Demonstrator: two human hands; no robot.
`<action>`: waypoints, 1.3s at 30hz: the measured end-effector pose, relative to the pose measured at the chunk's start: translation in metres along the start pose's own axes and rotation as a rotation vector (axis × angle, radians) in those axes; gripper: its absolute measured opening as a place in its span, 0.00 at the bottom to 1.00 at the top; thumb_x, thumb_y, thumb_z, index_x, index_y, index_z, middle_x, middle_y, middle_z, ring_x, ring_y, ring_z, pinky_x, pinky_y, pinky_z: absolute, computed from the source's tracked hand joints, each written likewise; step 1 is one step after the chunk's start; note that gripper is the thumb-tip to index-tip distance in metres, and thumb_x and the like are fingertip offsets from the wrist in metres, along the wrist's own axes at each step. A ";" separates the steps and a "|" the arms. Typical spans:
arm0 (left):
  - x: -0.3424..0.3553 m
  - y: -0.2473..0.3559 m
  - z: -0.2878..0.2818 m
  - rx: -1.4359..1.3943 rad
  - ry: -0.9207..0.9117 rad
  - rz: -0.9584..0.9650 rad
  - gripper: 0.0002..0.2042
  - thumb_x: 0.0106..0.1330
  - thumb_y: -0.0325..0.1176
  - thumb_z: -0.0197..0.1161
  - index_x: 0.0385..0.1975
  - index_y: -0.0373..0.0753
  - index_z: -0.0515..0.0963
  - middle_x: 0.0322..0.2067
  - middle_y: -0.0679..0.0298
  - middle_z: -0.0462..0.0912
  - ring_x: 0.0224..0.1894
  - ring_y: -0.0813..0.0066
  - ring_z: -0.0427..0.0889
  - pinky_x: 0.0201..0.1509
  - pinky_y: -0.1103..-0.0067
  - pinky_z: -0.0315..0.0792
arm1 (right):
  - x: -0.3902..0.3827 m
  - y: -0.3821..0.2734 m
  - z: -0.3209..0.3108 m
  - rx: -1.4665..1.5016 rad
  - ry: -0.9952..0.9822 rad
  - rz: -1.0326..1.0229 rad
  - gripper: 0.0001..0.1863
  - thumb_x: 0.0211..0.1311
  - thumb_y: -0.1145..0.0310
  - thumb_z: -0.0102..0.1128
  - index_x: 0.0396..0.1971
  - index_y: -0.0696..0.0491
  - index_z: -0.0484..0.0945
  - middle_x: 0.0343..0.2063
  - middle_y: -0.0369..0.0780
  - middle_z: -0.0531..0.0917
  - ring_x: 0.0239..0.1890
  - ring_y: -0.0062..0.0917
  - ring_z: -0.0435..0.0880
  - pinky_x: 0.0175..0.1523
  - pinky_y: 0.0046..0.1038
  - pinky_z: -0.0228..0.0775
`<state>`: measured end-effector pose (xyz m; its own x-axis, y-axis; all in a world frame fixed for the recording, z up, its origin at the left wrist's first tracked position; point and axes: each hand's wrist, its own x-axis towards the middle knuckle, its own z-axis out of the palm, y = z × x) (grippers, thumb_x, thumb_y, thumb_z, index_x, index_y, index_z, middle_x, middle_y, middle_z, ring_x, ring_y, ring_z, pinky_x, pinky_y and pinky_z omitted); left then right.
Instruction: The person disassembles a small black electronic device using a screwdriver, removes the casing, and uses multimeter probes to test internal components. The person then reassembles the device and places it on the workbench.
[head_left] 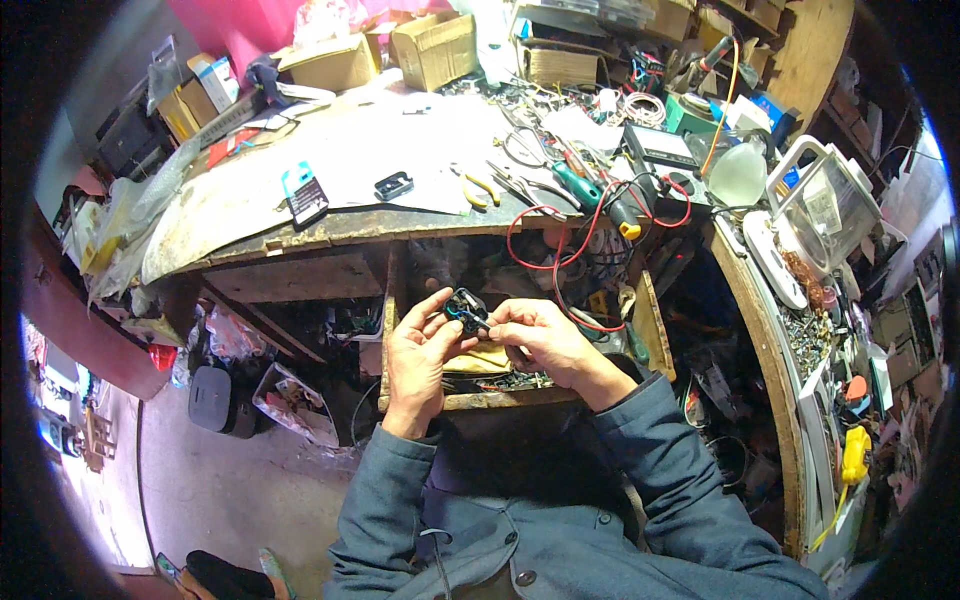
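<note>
Above the open drawer, my left hand (422,362) is closed, gripping a small black plastic device part (462,306) with a bluish edge by its near side. My right hand (545,345) has its fingers pinched at the right side of that same part, and the fingertips of both hands nearly meet. The part's exact kind is too small to make out. On the bench beyond lies an open dark case (394,186) with a pale rim, beside yellow-handled pliers (478,190) and a printed card box (305,192).
Below my hands sits the wooden drawer (500,400), with a yellowish cloth and clutter. Red test leads (555,266) loop down over the bench edge. A green-handled screwdriver (573,187), more pliers and cables crowd the right. A clear plastic container (822,205) stands on the side table.
</note>
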<state>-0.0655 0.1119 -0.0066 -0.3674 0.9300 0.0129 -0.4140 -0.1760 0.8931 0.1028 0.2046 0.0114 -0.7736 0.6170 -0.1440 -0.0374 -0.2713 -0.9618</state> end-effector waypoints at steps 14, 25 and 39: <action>0.002 -0.003 -0.002 -0.020 0.009 -0.018 0.24 0.66 0.22 0.61 0.62 0.28 0.68 0.43 0.59 0.85 0.41 0.74 0.86 0.46 0.76 0.85 | 0.006 0.014 -0.002 -0.502 0.193 -0.116 0.12 0.66 0.62 0.63 0.31 0.57 0.81 0.16 0.30 0.75 0.19 0.11 0.70 0.24 0.21 0.61; 0.002 -0.004 -0.005 0.003 0.004 0.003 0.23 0.66 0.21 0.61 0.62 0.29 0.69 0.44 0.59 0.85 0.43 0.73 0.86 0.46 0.76 0.84 | 0.005 0.017 0.003 -0.572 0.160 -0.146 0.10 0.67 0.65 0.59 0.33 0.58 0.79 0.17 0.34 0.78 0.21 0.14 0.76 0.28 0.23 0.69; 0.003 -0.007 -0.006 0.011 0.009 0.002 0.21 0.66 0.21 0.62 0.59 0.30 0.72 0.46 0.59 0.83 0.43 0.74 0.85 0.48 0.78 0.83 | 0.004 0.016 0.000 -0.656 0.108 -0.190 0.11 0.66 0.65 0.60 0.36 0.59 0.80 0.21 0.39 0.81 0.26 0.19 0.78 0.34 0.28 0.72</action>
<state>-0.0687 0.1143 -0.0150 -0.3757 0.9267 0.0111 -0.4039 -0.1746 0.8980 0.0986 0.2026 -0.0046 -0.7232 0.6887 0.0518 0.2502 0.3311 -0.9098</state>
